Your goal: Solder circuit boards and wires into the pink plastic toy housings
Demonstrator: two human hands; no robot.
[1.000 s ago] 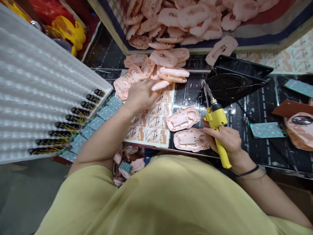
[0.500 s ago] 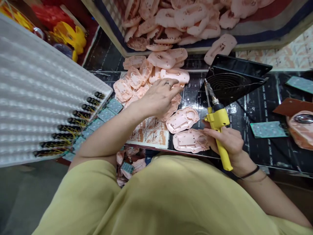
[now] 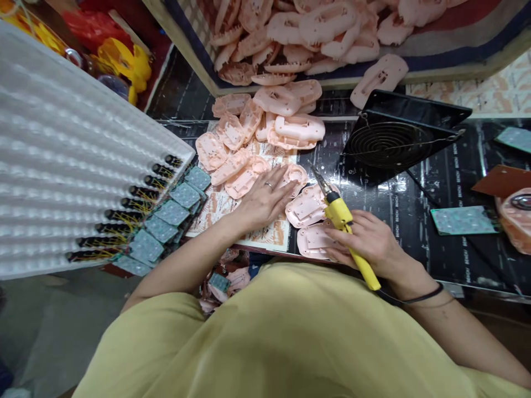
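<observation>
Half a second earlier the left hand (image 3: 265,199) had been higher, by the pile (image 3: 230,130); now it had come down closer to the body, palm down, fingers loosely spread over the far shell (image 3: 297,174) and gripping nothing that showed. The iron (image 3: 340,212) had swung from the fan (image 3: 385,143) toward the left, its tip now just past the middle shell (image 3: 306,207). The right hand (image 3: 371,240) had its fingers curled around the iron's handle. Below lay the near shell (image 3: 312,240), partly covered by that hand's fingertips; whether they touched it could not be told.

The left hand hid much of the far shell, and the iron crossed the middle one. The fan stood tilted between the right hand and the box (image 3: 418,69), which was heaped with shells. At left, a white tray (image 3: 83,149) leaned beside wired boards (image 3: 161,228); another board (image 3: 463,220) lay at right.
</observation>
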